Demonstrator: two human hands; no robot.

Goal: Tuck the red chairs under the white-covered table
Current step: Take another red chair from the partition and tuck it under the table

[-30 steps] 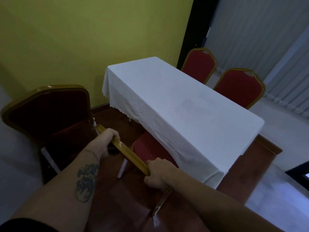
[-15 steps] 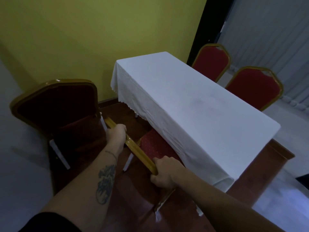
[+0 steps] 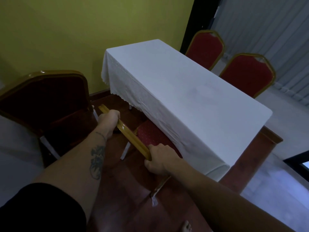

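A white-covered table runs away from me toward the yellow wall. Directly below me stands a red chair with a gold frame; its seat is partly under the hanging cloth. My left hand grips the left end of its gold top rail. My right hand grips the right end of the same rail. A second red chair stands to the left, apart from the table. Two more red chairs sit against the far side of the table.
The table stands on a raised reddish-brown platform, with pale floor beyond its right edge. A yellow wall is close behind the table's far end. Grey curtains hang at the right. A bare foot shows at the bottom.
The chair in my hands has slid a little further under the cloth, and my view has shifted so the table sits more to the right.
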